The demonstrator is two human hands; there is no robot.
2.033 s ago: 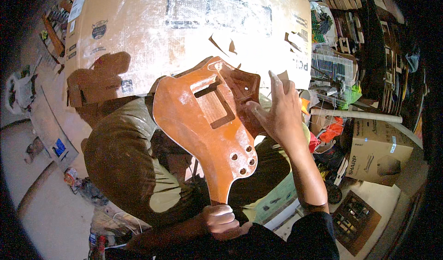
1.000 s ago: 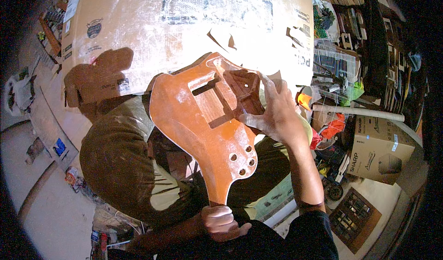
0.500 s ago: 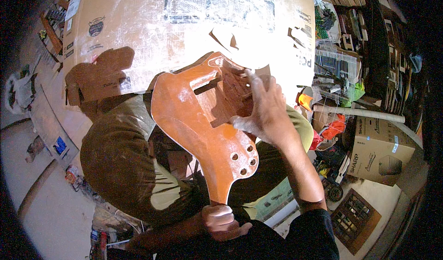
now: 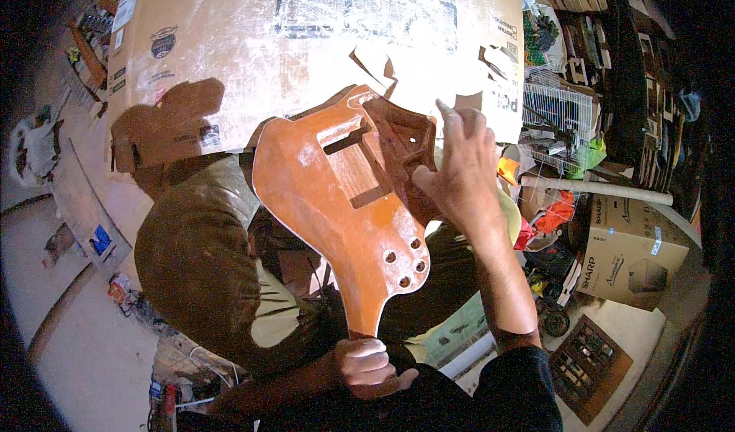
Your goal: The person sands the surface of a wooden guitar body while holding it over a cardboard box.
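An orange-brown guitar body [image 4: 298, 187] with pale edges lies over my lap, tilted, its narrow horn toward me. My left hand [image 4: 369, 368] is closed around that horn at the bottom. The body has a rectangular pickup opening, a wide dark routed cavity on its right side and several round holes near the horn. My right hand [image 4: 463, 171] is beside the cavity's right edge, thumb and fingers apart. Its thumb tip overlaps the cavity; whether it touches the wood I cannot tell. Nothing shows in that hand. White dust coats parts of the wood and the fingers.
A large dusty cardboard sheet [image 4: 230, 57] spreads beyond the guitar body, brightly lit in the middle. To the right are a white wire cage [image 4: 563, 114], a pale tube [image 4: 605, 189], a cardboard box [image 4: 632, 252] and a dark latticed panel [image 4: 589, 367]. Clutter lines the left side.
My right hand has moved right, off the routed cavity toward the body's edge, uncovering more of the cavity. My left hand and the guitar body stay nearly still.
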